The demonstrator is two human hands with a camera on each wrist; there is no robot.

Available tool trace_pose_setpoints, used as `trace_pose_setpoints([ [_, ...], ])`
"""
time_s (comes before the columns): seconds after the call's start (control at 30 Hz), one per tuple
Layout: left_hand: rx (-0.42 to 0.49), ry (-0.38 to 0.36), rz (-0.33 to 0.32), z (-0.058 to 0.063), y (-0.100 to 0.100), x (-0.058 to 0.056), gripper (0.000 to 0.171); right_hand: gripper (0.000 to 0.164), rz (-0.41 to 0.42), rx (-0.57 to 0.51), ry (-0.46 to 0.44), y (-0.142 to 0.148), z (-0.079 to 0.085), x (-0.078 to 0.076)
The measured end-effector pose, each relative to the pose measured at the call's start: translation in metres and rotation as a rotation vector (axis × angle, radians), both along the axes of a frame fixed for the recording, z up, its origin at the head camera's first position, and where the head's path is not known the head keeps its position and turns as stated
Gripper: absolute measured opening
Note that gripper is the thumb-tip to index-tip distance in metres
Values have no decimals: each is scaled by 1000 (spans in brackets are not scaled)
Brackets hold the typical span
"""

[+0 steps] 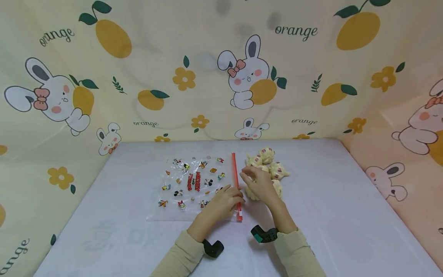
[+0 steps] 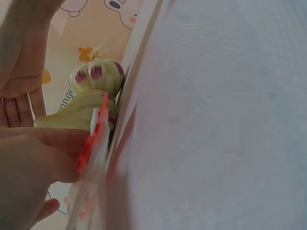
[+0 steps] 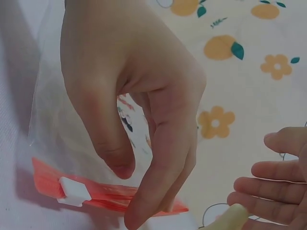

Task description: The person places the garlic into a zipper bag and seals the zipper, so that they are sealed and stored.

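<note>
A clear zip bag (image 1: 188, 169) printed with cartoon characters lies flat, its red zip strip (image 1: 235, 167) along the right side. Bent fingers of my left hand (image 1: 221, 202) touch that strip. In the right wrist view, the thumb and fingers of this left hand (image 3: 139, 86) stand apart at the strip, with a white slider (image 3: 74, 191) beside them. My right hand (image 1: 260, 185), fingers loosely extended, hovers over several garlic bulbs (image 1: 278, 170) just right of the bag. It partly covers the pile in the head view. Purple-marked garlic bulbs (image 2: 98, 79) show beyond the strip in the left wrist view.
A pale cloth-covered table (image 1: 114, 246) carries the bag and the garlic. Behind and at both sides stand fabric walls (image 1: 204, 23) printed with rabbits and oranges. Black devices (image 1: 212, 249) are strapped on both wrists.
</note>
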State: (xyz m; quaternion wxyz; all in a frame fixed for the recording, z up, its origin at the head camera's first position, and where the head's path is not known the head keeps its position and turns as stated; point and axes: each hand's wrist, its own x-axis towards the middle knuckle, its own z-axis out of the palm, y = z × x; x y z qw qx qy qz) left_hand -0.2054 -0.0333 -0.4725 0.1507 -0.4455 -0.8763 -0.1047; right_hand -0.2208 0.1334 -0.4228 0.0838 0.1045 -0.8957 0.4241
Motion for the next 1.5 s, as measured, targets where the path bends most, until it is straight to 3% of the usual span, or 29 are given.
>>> trace_pose_setpoints([
  [0.67, 28, 79, 33, -2, 1, -2, 8, 31, -1, -37, -19, 3, 3, 2],
  [1.13, 100, 14, 39, 6, -4, -4, 11, 28, 11, -64, 15, 4, 5, 2],
  [1.5, 187, 72, 13, 11, -8, -7, 10, 30, 7, -72, 32, 5, 6, 2],
])
